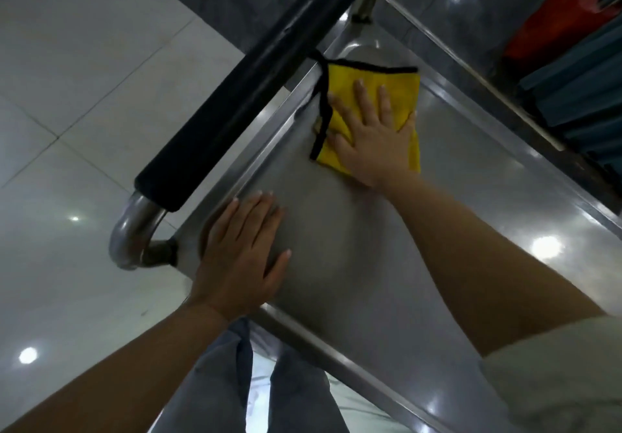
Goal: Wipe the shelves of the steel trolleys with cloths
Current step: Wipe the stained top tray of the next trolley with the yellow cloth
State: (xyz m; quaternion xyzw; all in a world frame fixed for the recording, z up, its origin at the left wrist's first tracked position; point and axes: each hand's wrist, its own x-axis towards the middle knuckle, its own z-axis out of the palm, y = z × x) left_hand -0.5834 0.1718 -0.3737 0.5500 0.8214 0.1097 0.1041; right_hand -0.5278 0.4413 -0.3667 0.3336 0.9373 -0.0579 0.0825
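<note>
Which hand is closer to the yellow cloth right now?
Right. The right hand lies flat on the yellow cloth, pressing it onto the trolley shelf. The left hand rests flat on the shelf near the handle, apart from the cloth.

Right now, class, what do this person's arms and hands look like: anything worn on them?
Both forearms are bare. The left hand and right hand wear no gloves, rings or watch. A pale short sleeve covers the right upper arm. Fingernails look short and pale.
</note>
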